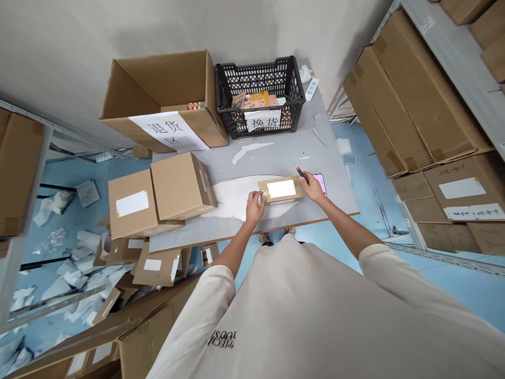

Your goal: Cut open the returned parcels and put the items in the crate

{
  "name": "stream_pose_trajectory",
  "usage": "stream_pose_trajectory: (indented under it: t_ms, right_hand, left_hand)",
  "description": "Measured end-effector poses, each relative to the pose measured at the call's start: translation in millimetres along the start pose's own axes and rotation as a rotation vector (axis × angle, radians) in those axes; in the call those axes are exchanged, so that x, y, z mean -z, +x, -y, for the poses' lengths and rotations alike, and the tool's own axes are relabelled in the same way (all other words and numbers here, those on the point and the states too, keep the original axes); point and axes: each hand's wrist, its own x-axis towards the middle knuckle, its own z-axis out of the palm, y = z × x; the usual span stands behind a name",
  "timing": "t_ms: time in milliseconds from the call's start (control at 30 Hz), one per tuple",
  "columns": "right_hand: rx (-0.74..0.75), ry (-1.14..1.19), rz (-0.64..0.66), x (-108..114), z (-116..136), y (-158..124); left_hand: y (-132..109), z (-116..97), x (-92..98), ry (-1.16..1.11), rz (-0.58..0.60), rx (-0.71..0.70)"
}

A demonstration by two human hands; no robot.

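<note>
1. My right hand (313, 187), right of the frame's centre, is closed around a slim red-and-black tool (302, 174), its pointed tip aimed to the upper left.
2. My left hand (255, 206) has its fingertips at the left end of a small cardboard parcel (279, 199); I cannot tell whether they grip it or only touch.
3. That parcel lies between my hands, just right of centre, a white label (281, 188) facing up and shiny clear tape at its left end.
4. A phone (321, 185) with a pink screen lies partly behind my right hand.
5. Beneath everything is the grey table (286, 157); left of centre, two closed cartons (179, 184) stand side by side.
6. At upper left is an open box (165, 79) with a white sign (170, 131); beside it, upper centre, a black crate (291, 120) holds small packs (257, 100).
</note>
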Motion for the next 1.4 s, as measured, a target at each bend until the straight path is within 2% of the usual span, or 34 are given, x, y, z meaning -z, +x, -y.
stream_pose_trajectory:
  t_ms: [67, 233, 333, 500, 900, 1100, 1267, 1400]
  right_hand:
    - [0.086, -0.081, 0.072, 7, 14, 1]
    - [0.270, -0.359, 0.444, 7, 57, 4]
    - [0.327, -0.520, 0.519, -2, 75, 6]
    - [0.388, -0.640, 0.550, -12, 89, 8]
    - [0.405, -0.728, 0.603, -16, 106, 11]
    - [0.345, -0.740, 0.583, -14, 103, 13]
    - [0.319, -0.753, 0.586, -8, 95, 15]
    - [0.267, -0.747, 0.572, -5, 92, 16]
  left_hand:
    - [-1, 1, -2.1, -0.003, -0.019, 0.008]
    - [-1, 2, -8.7, -0.037, -0.088, 0.032]
    - [-1, 3, -12.4, -0.020, -0.122, 0.043]
    - [-5, 7, -18.3, -0.014, -0.142, 0.036]
    - [-4, 10, -19.2, -0.043, -0.117, 0.042]
    - [-6, -6, -9.3, 0.082, -0.062, 0.024]
    - [-4, -21, 0.5, 0.142, 0.061, -0.115]
    - [-1, -22, 3.5, 0.163, 0.086, -0.069]
